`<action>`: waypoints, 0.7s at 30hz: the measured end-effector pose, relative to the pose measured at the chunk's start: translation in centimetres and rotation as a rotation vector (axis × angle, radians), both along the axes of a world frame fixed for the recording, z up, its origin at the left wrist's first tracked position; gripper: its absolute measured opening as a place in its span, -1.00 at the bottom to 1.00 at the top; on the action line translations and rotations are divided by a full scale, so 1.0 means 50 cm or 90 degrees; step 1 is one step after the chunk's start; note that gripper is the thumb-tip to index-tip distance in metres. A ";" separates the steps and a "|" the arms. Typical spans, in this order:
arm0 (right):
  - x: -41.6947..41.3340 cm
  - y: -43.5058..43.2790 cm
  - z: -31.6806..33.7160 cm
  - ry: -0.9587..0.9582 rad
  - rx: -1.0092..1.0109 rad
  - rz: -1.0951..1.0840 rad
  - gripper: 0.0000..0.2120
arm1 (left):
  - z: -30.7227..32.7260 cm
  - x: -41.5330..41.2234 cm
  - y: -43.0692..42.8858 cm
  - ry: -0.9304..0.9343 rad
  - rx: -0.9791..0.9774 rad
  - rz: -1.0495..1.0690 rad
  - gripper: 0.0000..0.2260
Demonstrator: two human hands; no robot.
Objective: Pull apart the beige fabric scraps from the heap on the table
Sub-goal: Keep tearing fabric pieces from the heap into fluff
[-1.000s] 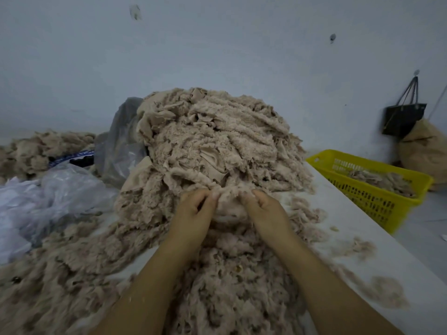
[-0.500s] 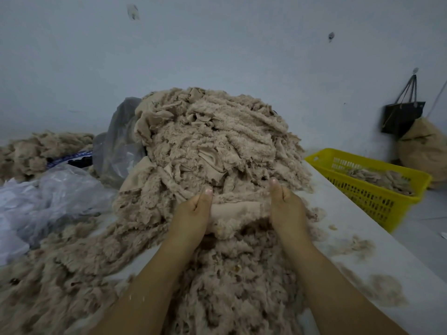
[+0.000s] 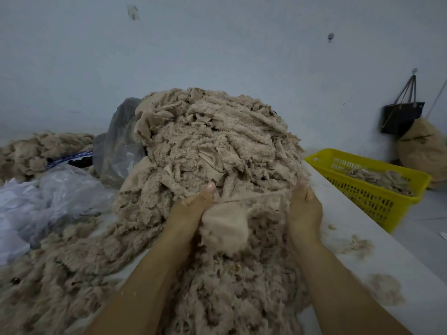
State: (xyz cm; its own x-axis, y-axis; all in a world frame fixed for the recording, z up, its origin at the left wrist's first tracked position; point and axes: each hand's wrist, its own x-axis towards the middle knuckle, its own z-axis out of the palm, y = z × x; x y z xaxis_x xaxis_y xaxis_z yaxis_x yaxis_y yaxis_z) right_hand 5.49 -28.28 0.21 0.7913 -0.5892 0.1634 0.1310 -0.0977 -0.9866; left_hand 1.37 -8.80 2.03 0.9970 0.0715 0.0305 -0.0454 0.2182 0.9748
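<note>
Pale grey wall [image 3: 217, 44] backs a white tabletop [image 3: 362, 226] carrying a tall heap [image 3: 217, 146] of beige fleece scraps that spreads from the far edge down to the near edge. You have one beige scrap [image 3: 227, 221] stretched between both hands at the near foot of the heap, with its smooth backing facing you.

Your left hand [image 3: 193, 209] grips the scrap's left end, thumb on top and pointing away from you. Your right hand [image 3: 305, 209] grips the right end the same way, fingers curled into the cloth. Both forearms reach in from the near edge, roughly parallel. The hands are well apart and the scrap's upper edge is taut between them.

To finish this pull cleanly, draw the hands outward evenly and lift a little toward yourself. The scrap's fluffy lower edge looks tangled with the pile beneath, so a sideways tug alone would likely drag other pieces along. Grip near the taut edge rather than the loose pile, which probably sheds. A yellow basket [image 3: 377, 197] beside the right edge already holds some scraps.
</note>
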 end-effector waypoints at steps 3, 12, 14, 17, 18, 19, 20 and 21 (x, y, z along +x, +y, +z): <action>0.014 -0.028 -0.005 0.027 0.082 -0.064 -0.55 | -0.001 -0.002 0.015 -0.007 -0.039 -0.054 -0.60; 0.005 0.011 0.003 -0.052 -0.140 0.095 -0.96 | -0.011 0.010 0.009 -0.047 -0.045 0.027 -0.79; -0.011 0.027 0.008 -0.095 -0.215 0.163 -0.83 | -0.012 0.013 0.009 -0.062 -0.052 0.028 -0.76; -0.043 0.055 0.016 -0.148 -0.255 0.393 -0.44 | -0.016 0.016 0.010 -0.089 -0.033 0.035 -0.73; -0.048 0.063 0.014 -0.130 -0.292 0.458 -0.34 | -0.016 0.016 0.009 -0.097 -0.022 0.042 -0.72; -0.052 0.070 0.014 -0.103 -0.329 0.507 -0.32 | -0.018 0.018 0.009 -0.104 -0.017 0.055 -0.72; -0.052 0.074 0.012 -0.076 -0.353 0.542 -0.37 | -0.019 0.019 0.009 -0.107 -0.013 0.082 -0.74; -0.050 0.076 0.008 -0.051 -0.364 0.565 -0.44 | -0.021 0.023 0.013 -0.107 -0.004 0.126 -0.77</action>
